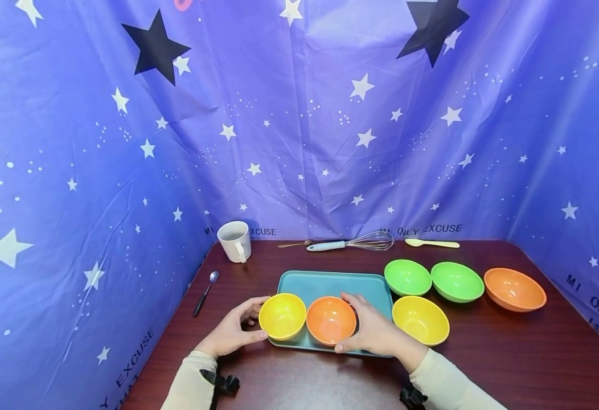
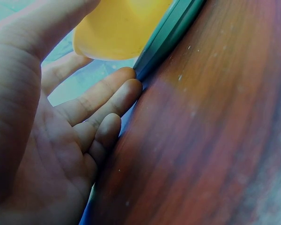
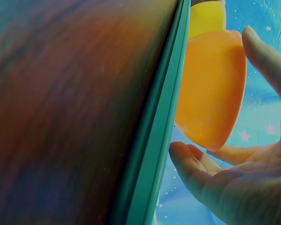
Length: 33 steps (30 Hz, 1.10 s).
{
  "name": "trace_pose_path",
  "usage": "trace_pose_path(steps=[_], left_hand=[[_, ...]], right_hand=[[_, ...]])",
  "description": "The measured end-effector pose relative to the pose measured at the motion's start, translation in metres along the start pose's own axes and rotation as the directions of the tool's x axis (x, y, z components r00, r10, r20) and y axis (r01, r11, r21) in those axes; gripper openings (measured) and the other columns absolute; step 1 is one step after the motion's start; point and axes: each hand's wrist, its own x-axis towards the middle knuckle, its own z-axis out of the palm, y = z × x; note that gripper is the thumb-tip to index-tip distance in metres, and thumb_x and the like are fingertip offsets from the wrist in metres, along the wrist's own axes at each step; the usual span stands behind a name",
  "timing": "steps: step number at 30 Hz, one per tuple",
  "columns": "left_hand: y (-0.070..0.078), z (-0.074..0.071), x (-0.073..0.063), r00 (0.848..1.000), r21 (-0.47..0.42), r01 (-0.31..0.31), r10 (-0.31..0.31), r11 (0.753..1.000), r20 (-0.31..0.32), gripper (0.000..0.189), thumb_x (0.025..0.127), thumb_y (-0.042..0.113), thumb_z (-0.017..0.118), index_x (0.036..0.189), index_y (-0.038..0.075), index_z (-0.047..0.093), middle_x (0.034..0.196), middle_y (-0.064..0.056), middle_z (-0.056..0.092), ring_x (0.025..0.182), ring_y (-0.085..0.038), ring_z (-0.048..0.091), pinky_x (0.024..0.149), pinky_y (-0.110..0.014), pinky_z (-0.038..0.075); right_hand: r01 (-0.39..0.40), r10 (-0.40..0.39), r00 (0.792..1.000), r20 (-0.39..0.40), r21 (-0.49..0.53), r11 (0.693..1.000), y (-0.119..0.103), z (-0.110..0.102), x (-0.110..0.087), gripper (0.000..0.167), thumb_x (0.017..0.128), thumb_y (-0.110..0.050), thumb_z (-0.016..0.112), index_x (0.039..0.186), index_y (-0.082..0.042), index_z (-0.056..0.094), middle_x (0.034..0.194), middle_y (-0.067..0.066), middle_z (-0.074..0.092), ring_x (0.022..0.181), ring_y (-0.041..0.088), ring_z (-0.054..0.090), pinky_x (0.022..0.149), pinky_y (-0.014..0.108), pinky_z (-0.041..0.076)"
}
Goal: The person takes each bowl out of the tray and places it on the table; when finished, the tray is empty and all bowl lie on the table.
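Side by side at the front of a teal tray [image 1: 337,279] stand a small yellow bowl [image 1: 282,316] and a small orange bowl [image 1: 331,320]. From the left, my left hand [image 1: 234,329] holds the yellow bowl between thumb and index finger, its other fingers loosely bent beside the tray edge in the left wrist view. My right hand [image 1: 373,331] holds the orange bowl from the right, thumb at the front and index finger behind. In the right wrist view, the thumb tip touches the orange bowl [image 3: 210,89] near its rim.
Right of the tray are a larger yellow bowl [image 1: 420,320], two green bowls [image 1: 407,278] and a larger orange bowl [image 1: 515,290]. A whisk [image 1: 351,244], a pale yellow spoon [image 1: 431,243] and a white mug [image 1: 235,241] line the back. A dark-handled spoon [image 1: 206,293] lies left.
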Motion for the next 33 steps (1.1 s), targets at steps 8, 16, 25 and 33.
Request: trace_pose_path(steps=[8, 16, 25, 33], left_hand=[[0.0005, -0.0004, 0.0005, 1.000, -0.001, 0.001, -0.001, 1.000, 0.003, 0.072, 0.090, 0.016, 0.084, 0.154, 0.021, 0.050, 0.120, -0.001, 0.070, 0.106, -0.027, 0.063, 0.086, -0.037, 0.051], [-0.0010, -0.0002, 0.0002, 1.000, -0.011, -0.004, 0.004, 1.000, 0.008, 0.072, 0.089, 0.014, 0.084, 0.153, 0.020, 0.050, 0.121, -0.002, 0.070, 0.107, -0.028, 0.063, 0.086, -0.037, 0.052], [-0.0018, -0.0006, 0.0002, 1.000, -0.017, -0.008, 0.009, 1.000, 0.009, 0.073, 0.089, 0.014, 0.084, 0.154, 0.020, 0.050, 0.122, -0.002, 0.070, 0.108, -0.029, 0.064, 0.086, -0.037, 0.052], [-0.0018, -0.0006, 0.0000, 1.000, -0.017, -0.015, 0.015, 1.000, 0.012, 0.073, 0.090, 0.014, 0.083, 0.154, 0.020, 0.050, 0.122, -0.002, 0.069, 0.109, -0.028, 0.064, 0.086, -0.037, 0.052]], right_hand=[[-0.037, 0.037, 0.999, 0.011, -0.021, 0.999, 0.0020, 0.0015, -0.0004, 0.118, 0.065, -0.047, 0.099, 0.158, -0.001, 0.041, 0.156, 0.026, 0.044, 0.143, 0.049, 0.041, 0.108, 0.070, 0.037], [-0.029, 0.029, 0.999, 0.012, -0.026, 0.999, 0.0019, 0.0019, -0.0007, 0.117, 0.065, -0.046, 0.098, 0.156, -0.001, 0.042, 0.153, 0.024, 0.048, 0.140, 0.045, 0.046, 0.106, 0.067, 0.040], [-0.003, 0.003, 1.000, 0.013, -0.014, 1.000, 0.0043, 0.0010, -0.0004, 0.117, 0.065, -0.048, 0.098, 0.157, -0.002, 0.042, 0.153, 0.023, 0.048, 0.139, 0.046, 0.046, 0.105, 0.068, 0.040], [0.008, -0.008, 1.000, 0.004, -0.019, 1.000, 0.0064, 0.0025, 0.0008, 0.116, 0.065, -0.049, 0.098, 0.156, -0.001, 0.044, 0.147, 0.019, 0.053, 0.130, 0.037, 0.054, 0.103, 0.062, 0.045]])
